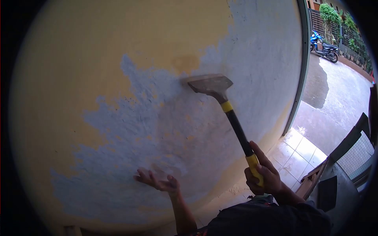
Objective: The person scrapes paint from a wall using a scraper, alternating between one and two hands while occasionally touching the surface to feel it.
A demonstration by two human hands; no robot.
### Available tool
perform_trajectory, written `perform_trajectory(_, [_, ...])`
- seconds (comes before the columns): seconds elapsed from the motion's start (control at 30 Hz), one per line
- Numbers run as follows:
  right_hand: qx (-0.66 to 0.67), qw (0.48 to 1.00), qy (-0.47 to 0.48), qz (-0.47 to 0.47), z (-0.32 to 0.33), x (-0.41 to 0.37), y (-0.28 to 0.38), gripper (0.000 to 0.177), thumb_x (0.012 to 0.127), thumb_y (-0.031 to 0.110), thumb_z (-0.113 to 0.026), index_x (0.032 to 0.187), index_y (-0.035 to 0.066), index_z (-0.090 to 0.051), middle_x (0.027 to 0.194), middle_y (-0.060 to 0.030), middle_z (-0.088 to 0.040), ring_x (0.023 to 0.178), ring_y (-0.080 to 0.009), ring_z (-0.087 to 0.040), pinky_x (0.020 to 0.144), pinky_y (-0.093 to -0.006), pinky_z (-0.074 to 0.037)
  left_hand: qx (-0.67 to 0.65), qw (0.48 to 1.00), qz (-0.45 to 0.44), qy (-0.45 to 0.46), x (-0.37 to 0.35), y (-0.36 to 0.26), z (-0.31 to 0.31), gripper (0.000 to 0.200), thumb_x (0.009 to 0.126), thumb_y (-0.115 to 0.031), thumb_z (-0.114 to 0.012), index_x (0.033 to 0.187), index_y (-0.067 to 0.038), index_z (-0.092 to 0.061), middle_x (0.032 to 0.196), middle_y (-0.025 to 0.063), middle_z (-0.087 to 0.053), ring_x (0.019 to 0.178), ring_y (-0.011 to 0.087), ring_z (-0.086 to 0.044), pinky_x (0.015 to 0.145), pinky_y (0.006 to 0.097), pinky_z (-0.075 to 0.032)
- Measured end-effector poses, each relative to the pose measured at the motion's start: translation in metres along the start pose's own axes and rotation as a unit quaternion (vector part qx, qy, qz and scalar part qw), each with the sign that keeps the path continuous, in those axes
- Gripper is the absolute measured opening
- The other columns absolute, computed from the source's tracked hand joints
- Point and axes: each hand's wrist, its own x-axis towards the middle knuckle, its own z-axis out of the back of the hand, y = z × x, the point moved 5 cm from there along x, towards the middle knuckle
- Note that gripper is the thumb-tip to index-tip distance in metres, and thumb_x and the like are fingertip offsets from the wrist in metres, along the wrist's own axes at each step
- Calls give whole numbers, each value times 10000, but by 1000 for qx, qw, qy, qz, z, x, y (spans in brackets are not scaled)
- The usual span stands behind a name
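Note:
My right hand [264, 173] is wrapped round the yellow grip of a long-handled scraper [238, 128]. Its wide flat head points up and left, with the blade edge close against the wall [260, 67]. Yellow paint covers the wall's left and upper parts, while a large ragged area in the middle and right shows pale grey-blue. Small yellow flecks dot that bared area. Lower down, my left hand [159, 181] is raised near the wall with its fingers spread and nothing in them.
A dark frame edge [302, 78] bounds the wall on the right. Beyond it, a blue motorbike [326, 49] stands outside by a fence with plants. White floor tiles [293, 157] lie at the lower right, beside a brown wooden piece [313, 179]. Paint crumbs lie along the wall's foot.

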Motion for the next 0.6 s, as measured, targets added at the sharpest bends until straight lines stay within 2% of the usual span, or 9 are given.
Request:
perform_trajectory(0.03, [-72, 997, -12, 15, 4, -2, 3, 595, 1010, 230, -347, 1515, 197, -33, 646, -71, -407, 376, -121, -368, 347, -250, -355, -51, 998, 22, -16, 0, -1, 2, 596, 942, -498, -381, 1399, -115, -371, 1474, 225, -300, 1402, 448, -150, 1096, 643, -83])
perform_trajectory(0.1, [-73, 997, -15, 14, 8, -4, 5, 591, 1008, 217, -348, 1515, 190, -45, 633, -69, -404, 380, -116, -368, 355, -250, -353, -97, 994, 41, -37, 2, -10, -2, 618, 939, -514, -386, 1412, -117, -359, 1481, 213, -296, 1410, 425, -146, 1102, 633, -78])
perform_trajectory(0.17, [-95, 995, -34, -4, 15, -4, 5, 583, 1008, 209, -347, 1515, 183, -60, 638, -67, -418, 384, -112, -369, 364, -247, -347, -178, 984, -24, -8, 7, -35, -9, 632, 922, -529, -400, 1418, -140, -354, 1474, 211, -306, 1406, 421, -166, 1109, 629, -77])
perform_trajectory(0.23, [-93, 995, -36, -14, 18, 0, 6, 574, 1008, 199, -350, 1514, 161, -81, 642, -67, -435, 390, -106, -370, 372, -244, -345, -287, 957, -22, 40, 7, -71, -23, 631, 906, -540, -426, 1409, -161, -384, 1462, 219, -322, 1400, 414, -199, 1113, 623, -84])
perform_trajectory(0.3, [-129, 990, -54, 2, 26, 2, 6, 570, 1004, 182, -359, 1509, 131, -100, 642, -63, -443, 397, -100, -378, 377, -239, -351, -379, 919, -34, 100, 18, -114, -37, 507, 875, -446, -486, 1324, -212, -521, 1446, 200, -379, 1416, 375, -200, 1134, 582, -76])
perform_trajectory(0.37, [-144, 988, -60, -4, 31, 2, 9, 569, 1001, 174, -364, 1507, 115, -110, 644, -63, -450, 401, -96, -382, 381, -237, -356, -430, 886, -103, 142, 37, -149, -50, 453, 852, -399, -510, 1267, -236, -588, 1452, 166, -392, 1421, 353, -207, 1140, 567, -44])
perform_trajectory(0.47, [-173, 983, -63, -17, 37, -1, 21, 567, 998, 167, -372, 1502, 92, -124, 651, -62, -465, 412, -91, -392, 391, -233, -366, -429, 875, -141, 174, 75, -185, -76, 468, 828, -395, -518, 1261, -235, -597, 1465, 129, -390, 1424, 333, -211, 1140, 562, -4])
perform_trajectory(0.53, [-165, 983, -72, -46, 42, -5, 25, 568, 997, 172, -381, 1499, 75, -132, 672, -62, -491, 438, -85, -407, 413, -231, -384, -435, 862, -149, 214, 93, -200, -94, 465, 798, -381, -516, 1222, -219, -617, 1412, 95, -461, 1407, 339, -259, 1139, 563, 20])
perform_trajectory(0.6, [-179, 982, -50, -45, 45, 0, 25, 558, 1005, 188, -364, 1502, 97, -127, 653, -79, -487, 418, -100, -402, 404, -243, -383, -421, 866, -169, 210, 99, -205, -115, 431, 786, -368, -511, 1160, -197, -636, 1365, 87, -500, 1391, 345, -292, 1137, 566, 22])
